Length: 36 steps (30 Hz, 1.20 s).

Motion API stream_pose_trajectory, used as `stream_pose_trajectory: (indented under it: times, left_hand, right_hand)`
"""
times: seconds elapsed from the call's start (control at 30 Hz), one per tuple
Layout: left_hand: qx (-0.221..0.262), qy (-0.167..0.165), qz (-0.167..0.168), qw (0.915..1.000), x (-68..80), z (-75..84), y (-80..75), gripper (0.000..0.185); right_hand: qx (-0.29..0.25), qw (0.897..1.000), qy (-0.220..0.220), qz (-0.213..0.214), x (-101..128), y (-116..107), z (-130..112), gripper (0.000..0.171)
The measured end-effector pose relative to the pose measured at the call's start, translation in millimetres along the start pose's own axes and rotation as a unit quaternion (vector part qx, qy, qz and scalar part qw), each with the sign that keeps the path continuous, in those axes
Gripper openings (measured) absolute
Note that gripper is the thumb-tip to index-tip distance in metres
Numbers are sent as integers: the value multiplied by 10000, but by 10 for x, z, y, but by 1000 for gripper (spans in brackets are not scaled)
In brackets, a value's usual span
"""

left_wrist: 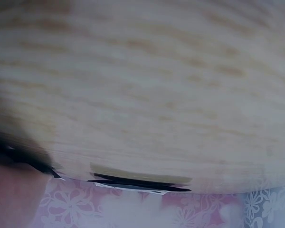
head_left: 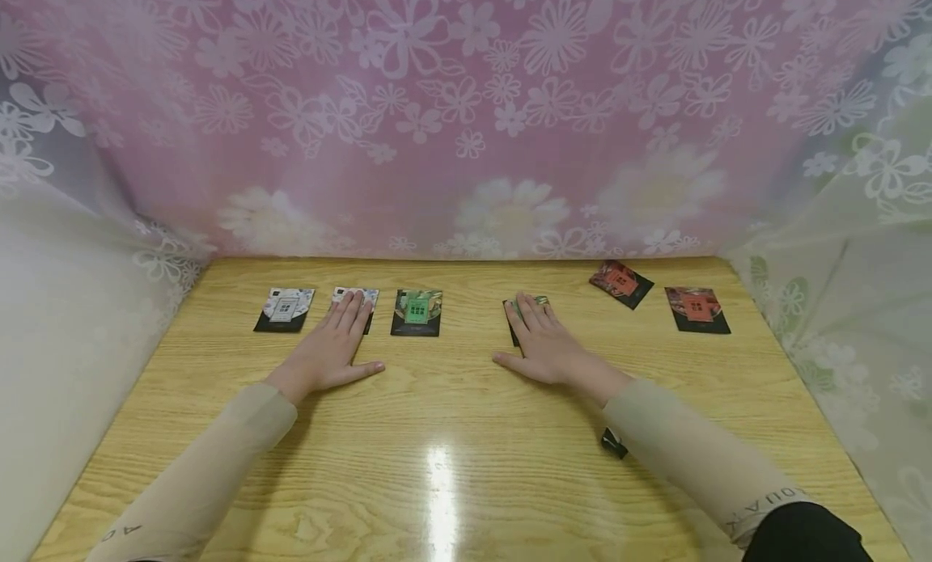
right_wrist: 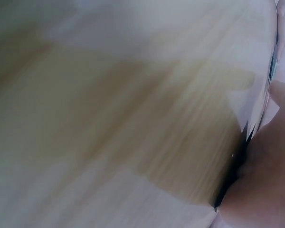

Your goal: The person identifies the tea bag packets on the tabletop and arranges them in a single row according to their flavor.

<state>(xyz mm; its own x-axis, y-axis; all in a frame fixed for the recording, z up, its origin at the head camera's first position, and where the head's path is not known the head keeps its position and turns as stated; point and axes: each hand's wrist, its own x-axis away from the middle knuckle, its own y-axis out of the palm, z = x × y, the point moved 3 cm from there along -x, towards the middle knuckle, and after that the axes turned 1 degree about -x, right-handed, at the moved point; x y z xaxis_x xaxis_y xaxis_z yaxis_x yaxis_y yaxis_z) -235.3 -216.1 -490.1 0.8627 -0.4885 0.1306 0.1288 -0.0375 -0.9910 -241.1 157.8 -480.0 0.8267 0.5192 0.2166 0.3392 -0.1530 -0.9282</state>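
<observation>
My left hand (head_left: 331, 348) lies flat with straight fingers over a white-and-black packet (head_left: 370, 303), covering much of it; the thumb points right. My right hand (head_left: 542, 348) is spread over a green-and-black packet (head_left: 542, 300), most of which it hides. Between the hands lies another green-and-black packet (head_left: 417, 313). Left of the left hand is a second white-and-black packet (head_left: 284, 310). The left wrist view catches a flat packet (left_wrist: 140, 185) edge-on; in the right wrist view a dark packet edge (right_wrist: 232, 173) runs along the hand.
At the right lie two red-and-black packets, a tilted one (head_left: 621, 283) at the back and a straighter one (head_left: 696, 310). A small black object (head_left: 614, 443) shows beside the right sleeve, partly hidden. Floral cloth (head_left: 466, 125) hangs behind the wooden table (head_left: 349, 465) and along both sides.
</observation>
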Motion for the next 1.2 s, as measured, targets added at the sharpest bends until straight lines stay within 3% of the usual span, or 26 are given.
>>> stream_pose_trajectory:
  times: [0.3, 0.63, 0.97, 1.2]
  left_hand:
    - [-15, -25, -16, 10000, 10, -15, 10, 112]
    - [49, 29, -6, 10000, -14, -17, 35, 112]
    - [68, -51, -84, 9999, 9, 17, -14, 111]
    - [48, -54, -98, 9999, 11, 22, -27, 111]
  right_hand:
    - [237, 9991, 307, -194, -308, 31, -278, 97]
    - [-124, 9989, 387, -212, -537, 76, -395, 96]
    - [142, 9974, -472, 518, -302, -139, -513, 92]
    - [339, 9910, -1230, 409, -161, -64, -290, 89]
